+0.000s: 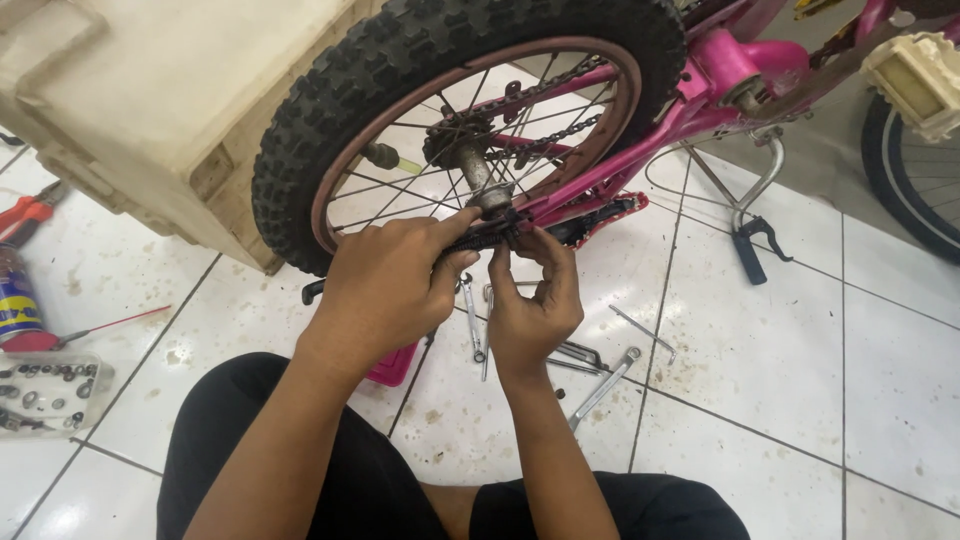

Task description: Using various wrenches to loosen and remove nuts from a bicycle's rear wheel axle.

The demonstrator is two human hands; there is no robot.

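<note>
Head view looks down past two black-clad knees at a pink bicycle frame (640, 150) lying over a white tiled floor (860, 400), its knobby rear wheel (330, 130) filling the upper middle. Left hand (385, 285) sits at about six o'clock from the wheel's axle (478, 172); its fingers are curled and its thumb is pressed toward them, pinching a stretch of dark chain (480, 238) just under the axle. Right hand (535, 300), just beside it at about four o'clock from the left one, is also bent nearly closed, thumb and fingertips meeting on the same chain where it passes the frame's rear end; whether they grip it firmly or only touch it cannot be told. More chain runs up across the spokes toward one o'clock. On the floor below the hands, at five o'clock from them, lie several metal wrenches (600, 385), scattered and partly overlapping. A clear tray of small nuts and bolts (45, 395) rests at the far nine o'clock edge, with a spray can (18, 305) just above it and orange-handled pliers (25, 215) higher up. A cream pedal (915, 80) shows at two o'clock, beside another dark tyre (900, 190), and a kickstand (750, 215) hangs under the frame.
</note>
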